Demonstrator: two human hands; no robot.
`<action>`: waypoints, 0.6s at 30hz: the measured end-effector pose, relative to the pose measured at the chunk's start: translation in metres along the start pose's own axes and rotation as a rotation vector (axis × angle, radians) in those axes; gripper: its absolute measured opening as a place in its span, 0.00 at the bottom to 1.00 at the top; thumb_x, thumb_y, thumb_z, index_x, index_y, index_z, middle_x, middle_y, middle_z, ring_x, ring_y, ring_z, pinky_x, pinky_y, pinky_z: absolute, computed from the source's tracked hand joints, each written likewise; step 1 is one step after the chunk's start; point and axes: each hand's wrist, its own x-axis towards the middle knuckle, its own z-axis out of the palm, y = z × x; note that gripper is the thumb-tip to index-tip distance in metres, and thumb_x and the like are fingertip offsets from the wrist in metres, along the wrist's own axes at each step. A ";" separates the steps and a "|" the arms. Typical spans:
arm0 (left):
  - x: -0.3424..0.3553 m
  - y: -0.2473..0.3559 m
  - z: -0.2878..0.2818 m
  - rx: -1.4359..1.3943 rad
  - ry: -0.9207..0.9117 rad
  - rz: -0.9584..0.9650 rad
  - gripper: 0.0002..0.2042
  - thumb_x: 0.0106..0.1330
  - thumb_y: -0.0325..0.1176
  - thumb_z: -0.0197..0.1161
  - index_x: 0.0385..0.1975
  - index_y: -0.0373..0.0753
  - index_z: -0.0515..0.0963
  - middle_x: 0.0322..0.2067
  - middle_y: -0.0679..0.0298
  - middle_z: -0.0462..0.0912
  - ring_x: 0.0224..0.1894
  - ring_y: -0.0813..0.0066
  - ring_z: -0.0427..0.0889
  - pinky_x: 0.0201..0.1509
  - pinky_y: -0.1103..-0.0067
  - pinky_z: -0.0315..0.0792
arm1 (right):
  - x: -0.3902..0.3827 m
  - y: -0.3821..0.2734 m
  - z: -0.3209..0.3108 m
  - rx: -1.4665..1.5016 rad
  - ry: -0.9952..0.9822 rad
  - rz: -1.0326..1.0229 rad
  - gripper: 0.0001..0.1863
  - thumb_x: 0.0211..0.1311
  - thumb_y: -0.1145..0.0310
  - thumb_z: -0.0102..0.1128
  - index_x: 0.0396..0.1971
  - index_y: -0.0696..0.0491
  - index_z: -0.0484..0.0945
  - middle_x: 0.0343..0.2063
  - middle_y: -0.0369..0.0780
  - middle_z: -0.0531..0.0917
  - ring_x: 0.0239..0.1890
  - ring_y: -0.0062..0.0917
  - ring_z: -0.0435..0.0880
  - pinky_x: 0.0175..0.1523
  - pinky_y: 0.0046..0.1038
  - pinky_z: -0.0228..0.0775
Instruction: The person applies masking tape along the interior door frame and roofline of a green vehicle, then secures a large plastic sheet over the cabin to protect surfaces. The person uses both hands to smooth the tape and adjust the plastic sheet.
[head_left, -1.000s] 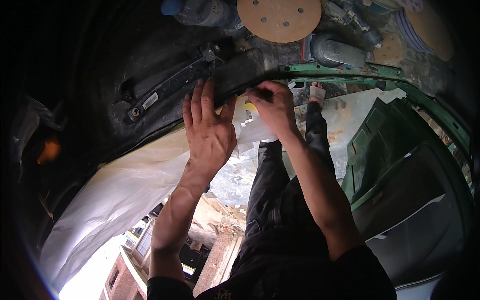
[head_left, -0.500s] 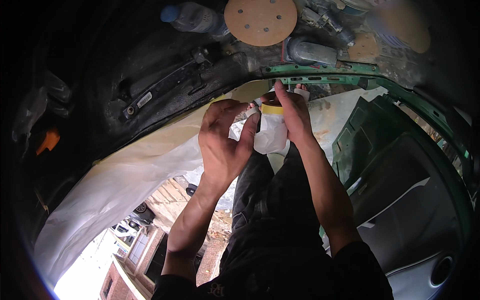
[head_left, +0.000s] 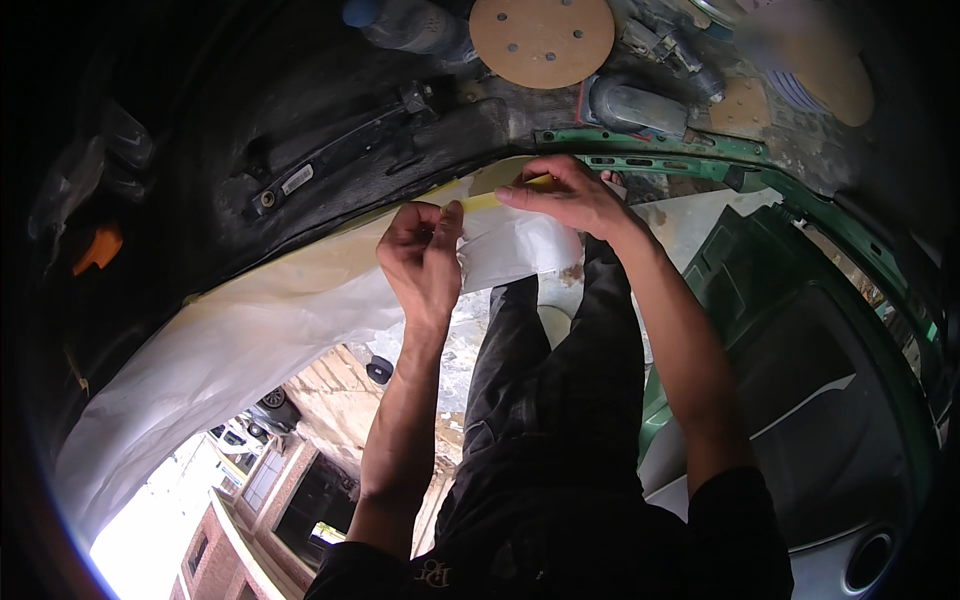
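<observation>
A strip of yellow masking tape edged with white masking film stretches between my hands. At its left end my left hand is closed, pinching the tape between thumb and fingertips. My right hand is closed around the film roll, thumb on the tape, with most of the roll hidden behind the fingers. Just beyond my hands is a dark panel edge with yellowish tape along it. From that edge a long sheet of translucent film hangs down to the left.
Ahead on the dark surface lie a round sanding disc, a power sander, an air tool and a plastic bottle. A green car door stands open at right. A brick building shows at lower left.
My hands have moved apart, with the left slightly left and tape now stretched between them. The right hand has turned over the roll, and the film has spread out below the tape.
</observation>
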 end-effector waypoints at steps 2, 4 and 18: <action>0.005 0.000 -0.004 0.173 0.108 0.150 0.09 0.66 0.28 0.67 0.25 0.32 0.78 0.17 0.68 0.78 0.20 0.86 0.70 0.26 0.83 0.66 | 0.021 -0.007 -0.010 0.057 -0.229 0.129 0.30 0.54 0.48 0.79 0.44 0.59 0.84 0.36 0.39 0.85 0.40 0.20 0.83 0.48 0.21 0.74; 0.007 0.008 -0.009 0.396 0.159 0.191 0.10 0.64 0.28 0.67 0.24 0.31 0.77 0.16 0.66 0.78 0.20 0.85 0.71 0.27 0.83 0.67 | 0.027 -0.014 -0.001 0.002 -0.197 0.193 0.36 0.50 0.46 0.81 0.48 0.61 0.82 0.43 0.43 0.85 0.44 0.23 0.83 0.51 0.23 0.75; -0.024 -0.007 -0.077 -0.165 0.164 0.122 0.10 0.78 0.31 0.59 0.34 0.36 0.69 0.30 0.71 0.70 0.29 0.87 0.62 0.32 0.86 0.61 | -0.006 -0.025 0.018 0.014 -0.226 0.027 0.25 0.57 0.50 0.77 0.38 0.58 0.84 0.31 0.36 0.85 0.37 0.18 0.81 0.45 0.22 0.71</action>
